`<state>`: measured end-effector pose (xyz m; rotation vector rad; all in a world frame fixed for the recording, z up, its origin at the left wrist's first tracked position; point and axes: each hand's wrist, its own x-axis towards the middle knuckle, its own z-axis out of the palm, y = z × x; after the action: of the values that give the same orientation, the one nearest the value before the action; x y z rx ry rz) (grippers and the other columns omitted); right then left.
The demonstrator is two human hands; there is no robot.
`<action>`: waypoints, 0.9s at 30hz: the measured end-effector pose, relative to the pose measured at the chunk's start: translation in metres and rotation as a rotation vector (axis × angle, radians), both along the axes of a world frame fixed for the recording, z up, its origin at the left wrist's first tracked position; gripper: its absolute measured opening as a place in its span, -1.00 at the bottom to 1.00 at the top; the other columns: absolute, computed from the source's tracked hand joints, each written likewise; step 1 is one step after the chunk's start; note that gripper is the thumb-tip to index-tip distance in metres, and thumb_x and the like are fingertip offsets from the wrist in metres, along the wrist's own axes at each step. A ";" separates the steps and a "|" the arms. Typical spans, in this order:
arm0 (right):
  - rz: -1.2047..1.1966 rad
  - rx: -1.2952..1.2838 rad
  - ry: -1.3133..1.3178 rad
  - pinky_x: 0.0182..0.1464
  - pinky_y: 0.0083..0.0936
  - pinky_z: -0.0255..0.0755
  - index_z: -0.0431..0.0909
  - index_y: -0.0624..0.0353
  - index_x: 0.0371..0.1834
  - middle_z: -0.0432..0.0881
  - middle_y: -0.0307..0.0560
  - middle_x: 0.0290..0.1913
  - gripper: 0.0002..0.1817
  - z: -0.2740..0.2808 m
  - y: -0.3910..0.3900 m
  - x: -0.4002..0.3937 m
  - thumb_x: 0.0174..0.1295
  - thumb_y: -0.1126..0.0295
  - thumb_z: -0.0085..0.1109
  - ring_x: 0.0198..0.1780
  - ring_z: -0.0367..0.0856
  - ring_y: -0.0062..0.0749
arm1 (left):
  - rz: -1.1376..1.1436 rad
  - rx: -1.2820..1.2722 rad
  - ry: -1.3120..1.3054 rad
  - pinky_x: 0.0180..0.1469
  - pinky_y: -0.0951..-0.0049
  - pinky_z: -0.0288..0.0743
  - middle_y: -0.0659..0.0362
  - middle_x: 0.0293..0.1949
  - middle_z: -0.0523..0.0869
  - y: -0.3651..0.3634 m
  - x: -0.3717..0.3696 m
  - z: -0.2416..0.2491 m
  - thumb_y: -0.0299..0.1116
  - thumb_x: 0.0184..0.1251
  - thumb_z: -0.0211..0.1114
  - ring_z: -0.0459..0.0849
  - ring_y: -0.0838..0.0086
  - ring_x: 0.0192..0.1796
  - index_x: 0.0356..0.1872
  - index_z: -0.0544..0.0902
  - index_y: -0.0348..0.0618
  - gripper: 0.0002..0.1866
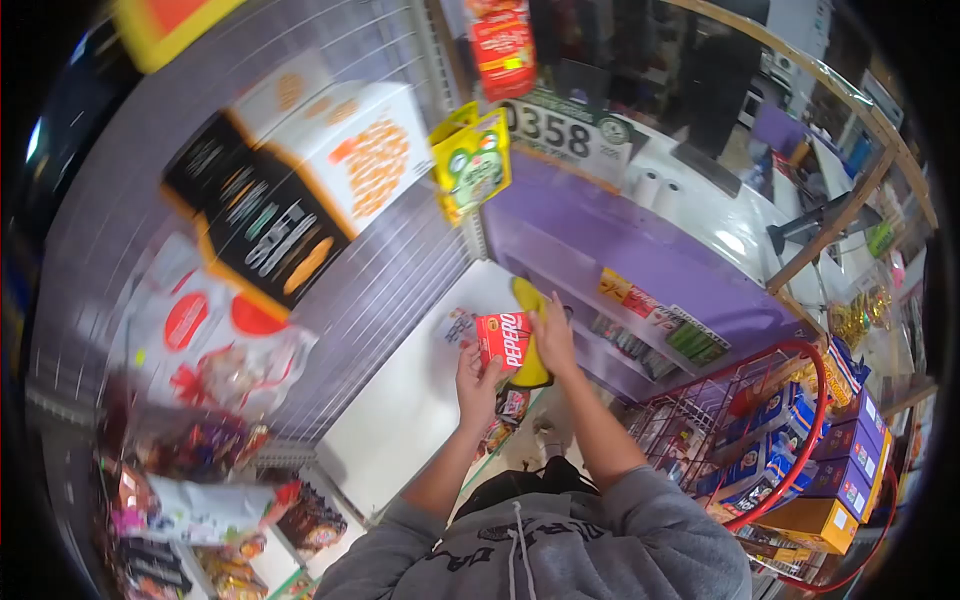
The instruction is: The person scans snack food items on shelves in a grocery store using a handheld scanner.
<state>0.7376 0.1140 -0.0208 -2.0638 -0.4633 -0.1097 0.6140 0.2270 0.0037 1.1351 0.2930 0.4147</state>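
In front of my chest, my left hand is closed round the lower left part of a red box lettered PEPERO. My right hand grips a yellow cloth-like item with a dark edge, which lies behind and beside the box's right end. Both things are held close together above the white shelf. Just left of the box, a small printed packet lies on that shelf.
Wire grid walls with hanging bags and a black SOFT box stand on the left. Yellow packets hang ahead. A purple counter runs to the right, near a red wire basket and stacked purple boxes.
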 end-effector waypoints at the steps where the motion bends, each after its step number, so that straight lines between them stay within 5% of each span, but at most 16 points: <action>1: 0.024 0.040 0.112 0.15 -0.01 0.23 0.50 0.23 0.01 0.51 0.19 0.02 -0.59 0.003 0.004 -0.008 0.35 0.11 -0.06 0.11 0.41 0.05 | 0.027 0.016 -0.047 -0.13 0.47 0.61 0.02 0.00 0.62 0.002 -0.018 0.009 -0.58 0.35 0.13 0.67 0.44 -0.10 0.13 0.36 -0.27 -0.66; 4: 0.055 -0.034 -0.115 0.01 -0.12 0.28 0.49 0.28 -0.09 0.53 0.20 -0.21 -0.67 0.026 0.036 -0.057 0.31 0.21 0.02 -0.12 0.43 0.09 | 0.039 0.135 0.023 -0.13 0.47 0.60 0.05 -0.10 0.67 0.018 -0.064 0.026 -0.55 0.35 0.15 0.67 0.47 -0.12 0.13 0.36 -0.27 -0.65; 8: 0.203 0.060 -0.489 -0.08 -0.12 0.34 0.51 0.29 -0.10 0.54 0.23 -0.29 -0.67 0.081 0.079 -0.138 0.31 0.20 0.04 -0.18 0.46 0.12 | 0.059 0.252 0.046 -0.16 0.52 0.56 0.07 -0.20 0.71 0.045 -0.123 0.038 -0.50 0.34 0.18 0.67 0.50 -0.18 0.13 0.37 -0.28 -0.63; 11: 0.350 0.120 -0.220 -0.13 -0.13 0.41 0.54 0.27 -0.23 0.59 0.20 -0.35 -0.63 0.101 0.081 -0.158 0.30 0.11 0.06 -0.25 0.56 0.08 | 0.113 0.193 0.031 -0.26 0.55 0.56 0.08 -0.25 0.70 0.062 -0.166 0.077 -0.50 0.33 0.19 0.66 0.54 -0.30 0.11 0.39 -0.31 -0.64; 17: 0.409 0.222 -0.154 -0.22 -0.13 0.40 0.56 0.29 -0.26 0.58 0.24 -0.34 -0.62 0.089 0.085 -0.195 0.23 0.11 0.17 -0.30 0.55 0.14 | 0.312 0.026 0.046 -0.30 0.46 0.64 0.07 -0.28 0.70 0.103 -0.228 0.096 -0.35 0.32 0.24 0.70 0.45 -0.34 0.09 0.41 -0.30 -0.61; 21: 0.268 0.107 -0.215 -0.25 -0.16 0.40 0.50 0.31 -0.37 0.56 0.15 -0.36 -0.66 0.101 0.100 -0.235 0.17 0.19 0.24 -0.29 0.54 0.07 | 0.600 -0.041 0.032 0.03 0.20 0.54 0.01 0.19 0.42 0.073 -0.241 0.061 -0.20 0.36 0.22 0.52 0.34 0.13 0.33 0.17 -0.17 -0.37; 22: 0.289 0.102 -0.326 -0.26 -0.16 0.41 0.49 0.30 -0.37 0.56 0.12 -0.37 -0.67 0.110 0.101 -0.250 0.15 0.20 0.25 -0.29 0.54 0.05 | 0.500 -0.101 -0.023 0.16 0.06 0.40 0.09 0.30 0.25 0.061 -0.246 0.070 -0.15 0.38 0.19 0.32 0.31 0.29 0.43 -0.03 -0.03 -0.26; 24: 0.377 0.151 -0.583 -0.30 -0.16 0.43 0.52 0.26 -0.27 0.56 0.06 -0.37 -0.69 0.122 0.100 -0.273 0.12 0.24 0.30 -0.36 0.57 0.05 | 0.538 -0.141 -0.147 0.16 0.03 0.38 0.16 0.25 0.34 0.048 -0.249 0.078 -0.12 0.41 0.13 0.37 0.29 0.27 0.44 -0.09 0.16 -0.28; 27: 0.755 0.130 -0.501 -0.30 -0.19 0.44 0.51 0.28 -0.28 0.55 0.04 -0.36 -0.70 0.150 0.085 -0.300 0.11 0.26 0.30 -0.34 0.56 0.05 | 0.495 -0.252 -0.306 0.19 0.04 0.38 0.13 0.14 0.46 0.070 -0.258 0.060 -0.07 0.44 0.04 0.50 0.25 0.17 0.42 -0.01 0.25 -0.38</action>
<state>0.4379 0.1989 0.1291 -1.6001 -1.4658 -0.1947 0.3562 0.2970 0.0640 0.7302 0.3449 0.9517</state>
